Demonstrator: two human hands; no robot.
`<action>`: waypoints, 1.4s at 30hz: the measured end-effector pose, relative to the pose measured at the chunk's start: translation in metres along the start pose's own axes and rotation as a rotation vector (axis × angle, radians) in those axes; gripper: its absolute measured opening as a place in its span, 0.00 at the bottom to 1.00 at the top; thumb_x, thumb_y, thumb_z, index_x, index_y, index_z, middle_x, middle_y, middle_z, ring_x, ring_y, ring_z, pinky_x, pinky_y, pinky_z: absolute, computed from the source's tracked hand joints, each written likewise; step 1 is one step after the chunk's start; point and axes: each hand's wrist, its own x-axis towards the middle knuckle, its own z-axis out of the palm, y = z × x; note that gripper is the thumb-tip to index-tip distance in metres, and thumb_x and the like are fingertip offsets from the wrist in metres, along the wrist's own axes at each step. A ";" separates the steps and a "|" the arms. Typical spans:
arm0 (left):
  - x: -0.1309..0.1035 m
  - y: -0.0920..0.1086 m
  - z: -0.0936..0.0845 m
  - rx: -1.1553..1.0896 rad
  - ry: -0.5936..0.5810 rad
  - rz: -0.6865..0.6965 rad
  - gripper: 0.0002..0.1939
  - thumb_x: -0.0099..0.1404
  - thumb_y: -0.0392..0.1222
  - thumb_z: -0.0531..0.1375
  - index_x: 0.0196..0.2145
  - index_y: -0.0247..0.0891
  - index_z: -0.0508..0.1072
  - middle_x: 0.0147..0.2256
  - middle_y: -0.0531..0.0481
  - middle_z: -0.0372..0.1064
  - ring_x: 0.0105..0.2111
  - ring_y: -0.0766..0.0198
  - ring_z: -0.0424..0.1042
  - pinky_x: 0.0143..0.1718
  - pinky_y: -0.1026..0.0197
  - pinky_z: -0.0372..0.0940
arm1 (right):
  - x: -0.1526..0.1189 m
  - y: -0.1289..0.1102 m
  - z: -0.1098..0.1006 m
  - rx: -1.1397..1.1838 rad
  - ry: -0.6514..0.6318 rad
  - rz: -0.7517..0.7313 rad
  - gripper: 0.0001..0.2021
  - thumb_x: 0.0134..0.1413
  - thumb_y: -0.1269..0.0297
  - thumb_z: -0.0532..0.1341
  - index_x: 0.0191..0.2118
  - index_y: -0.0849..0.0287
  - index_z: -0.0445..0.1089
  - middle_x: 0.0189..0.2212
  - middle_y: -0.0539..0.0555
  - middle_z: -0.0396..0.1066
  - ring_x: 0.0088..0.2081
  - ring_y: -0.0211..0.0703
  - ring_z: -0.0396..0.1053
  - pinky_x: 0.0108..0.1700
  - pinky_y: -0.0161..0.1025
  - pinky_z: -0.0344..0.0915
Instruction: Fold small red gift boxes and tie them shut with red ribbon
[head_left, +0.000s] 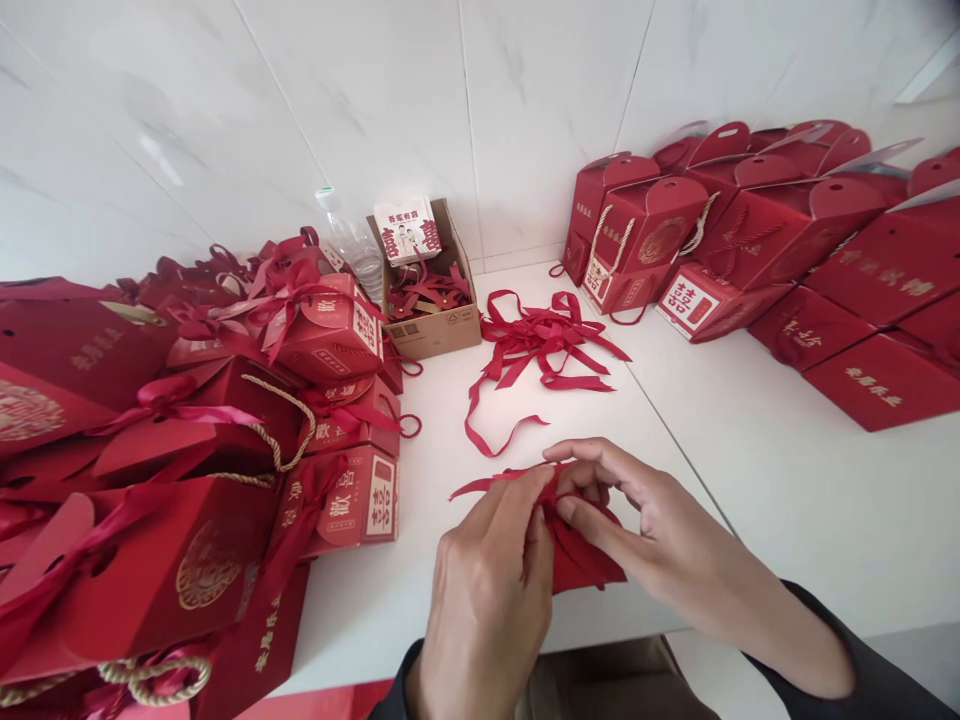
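A red gift box [581, 563] sits at the front edge of the white table, largely covered by both hands. Across its top runs a red ribbon [480, 486], one loose end pointing left. My left hand [499, 570] is closed, its thumb and fingers pinching the ribbon at the box's top. From the right, my right hand [645, 525] pinches the same ribbon between thumb and fingers. Whether a knot lies between the fingertips is hidden. Just beyond the hands, a heap of loose red ribbons [547, 340] lies on the table.
Red boxes tied with ribbons [225, 560] are stacked at the left. More red boxes [795, 230] stand at the right along the tiled wall. A cardboard box [442, 335] at the back holds red pieces and a printed card [407, 230]. Beside it is a clear plastic bottle [349, 235].
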 end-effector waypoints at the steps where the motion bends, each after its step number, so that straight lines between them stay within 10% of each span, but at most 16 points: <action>1: -0.001 -0.001 0.001 0.029 0.013 0.022 0.22 0.71 0.27 0.54 0.56 0.43 0.75 0.42 0.51 0.82 0.36 0.61 0.81 0.36 0.62 0.71 | 0.000 0.000 0.000 0.024 0.000 0.006 0.11 0.73 0.58 0.58 0.57 0.48 0.67 0.41 0.49 0.78 0.46 0.42 0.77 0.48 0.37 0.74; 18: -0.006 -0.010 0.024 0.135 0.391 0.303 0.12 0.72 0.25 0.59 0.45 0.41 0.75 0.44 0.48 0.77 0.41 0.66 0.79 0.43 0.66 0.72 | 0.000 -0.004 -0.005 -0.011 -0.085 0.051 0.16 0.73 0.47 0.58 0.52 0.49 0.75 0.45 0.51 0.79 0.45 0.44 0.77 0.45 0.37 0.73; 25: -0.011 -0.009 0.027 0.184 0.536 0.159 0.13 0.69 0.30 0.62 0.50 0.41 0.70 0.48 0.46 0.67 0.43 0.62 0.73 0.35 0.64 0.70 | -0.001 -0.009 -0.005 -0.038 -0.095 0.090 0.13 0.72 0.49 0.58 0.43 0.51 0.74 0.37 0.50 0.77 0.32 0.41 0.74 0.29 0.35 0.67; 35: -0.010 -0.013 0.012 -0.082 0.239 -0.032 0.09 0.71 0.32 0.60 0.47 0.43 0.73 0.41 0.52 0.70 0.41 0.64 0.72 0.42 0.63 0.69 | 0.001 -0.010 -0.005 -0.187 -0.057 0.037 0.15 0.72 0.50 0.54 0.40 0.51 0.71 0.30 0.47 0.69 0.25 0.37 0.58 0.23 0.37 0.51; 42: -0.010 -0.014 0.010 -0.130 0.274 0.062 0.08 0.73 0.33 0.61 0.42 0.46 0.76 0.41 0.54 0.71 0.42 0.67 0.73 0.44 0.66 0.69 | 0.000 -0.011 -0.007 -0.216 -0.041 0.043 0.15 0.73 0.49 0.53 0.40 0.51 0.71 0.32 0.48 0.71 0.29 0.40 0.65 0.28 0.37 0.59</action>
